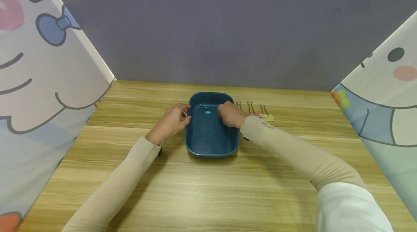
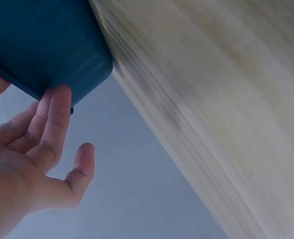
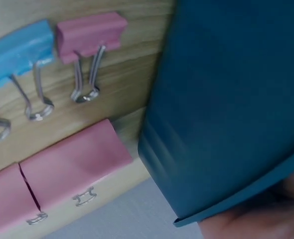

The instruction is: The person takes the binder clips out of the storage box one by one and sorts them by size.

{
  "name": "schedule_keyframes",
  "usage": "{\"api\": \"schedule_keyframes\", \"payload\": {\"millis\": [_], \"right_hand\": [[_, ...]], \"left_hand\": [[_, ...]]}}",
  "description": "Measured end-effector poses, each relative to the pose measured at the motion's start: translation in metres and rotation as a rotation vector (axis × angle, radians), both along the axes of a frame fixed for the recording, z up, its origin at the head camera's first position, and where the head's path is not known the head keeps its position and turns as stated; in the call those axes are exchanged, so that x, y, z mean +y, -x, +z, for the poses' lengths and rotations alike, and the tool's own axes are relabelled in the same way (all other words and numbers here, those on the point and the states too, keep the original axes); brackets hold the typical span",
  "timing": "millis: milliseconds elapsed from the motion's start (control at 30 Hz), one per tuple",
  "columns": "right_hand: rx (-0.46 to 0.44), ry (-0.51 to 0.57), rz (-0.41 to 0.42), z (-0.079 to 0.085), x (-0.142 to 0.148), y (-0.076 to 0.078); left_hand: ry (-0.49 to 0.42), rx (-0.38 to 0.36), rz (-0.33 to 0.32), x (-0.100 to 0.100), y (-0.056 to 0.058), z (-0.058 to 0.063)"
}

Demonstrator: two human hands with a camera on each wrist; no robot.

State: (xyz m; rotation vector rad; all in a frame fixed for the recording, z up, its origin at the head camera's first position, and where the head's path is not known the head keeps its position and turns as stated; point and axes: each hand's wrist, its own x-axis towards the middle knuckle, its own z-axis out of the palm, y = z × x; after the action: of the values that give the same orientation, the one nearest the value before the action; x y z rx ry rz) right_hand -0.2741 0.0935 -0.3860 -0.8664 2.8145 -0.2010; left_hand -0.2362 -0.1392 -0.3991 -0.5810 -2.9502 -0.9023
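Note:
A dark blue plastic bin (image 1: 211,148) stands on the wooden table, with a small light-blue binder clip (image 1: 207,112) on its floor. At the bin's left rim is my left hand (image 1: 174,121). In the left wrist view its fairly straight fingers (image 2: 57,117) touch the rim, with the thumb held away. My right hand (image 1: 232,114) reaches over the right rim, its fingers bent inside the bin. Whether it pinches anything is hidden. Beside the bin, the right wrist view has a blue binder clip (image 3: 20,52), a smaller pink binder clip (image 3: 89,35) and a large pink binder clip (image 3: 77,167).
A yellow binder clip (image 1: 268,117) lies at the right end of the row beside the bin. The wooden table (image 1: 202,192) meets a grey panel (image 1: 211,36) at the back. Cartoon-printed panels (image 1: 65,91) flank the table on both sides.

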Motion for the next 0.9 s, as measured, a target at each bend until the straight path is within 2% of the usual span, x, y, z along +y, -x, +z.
{"api": "schedule_keyframes", "payload": {"millis": [200, 500, 900], "right_hand": [[0.026, -0.001, 0.006, -0.004, 0.002, -0.001], [0.067, 0.064, 0.075, -0.008, 0.006, 0.0], [0.1, 0.111, 0.074, -0.014, 0.009, -0.002]], "left_hand": [[-0.003, 0.008, -0.005, 0.002, 0.0, 0.001], [-0.006, 0.002, -0.001, 0.001, -0.001, 0.001], [-0.005, -0.006, -0.003, 0.002, -0.002, 0.002]]}}
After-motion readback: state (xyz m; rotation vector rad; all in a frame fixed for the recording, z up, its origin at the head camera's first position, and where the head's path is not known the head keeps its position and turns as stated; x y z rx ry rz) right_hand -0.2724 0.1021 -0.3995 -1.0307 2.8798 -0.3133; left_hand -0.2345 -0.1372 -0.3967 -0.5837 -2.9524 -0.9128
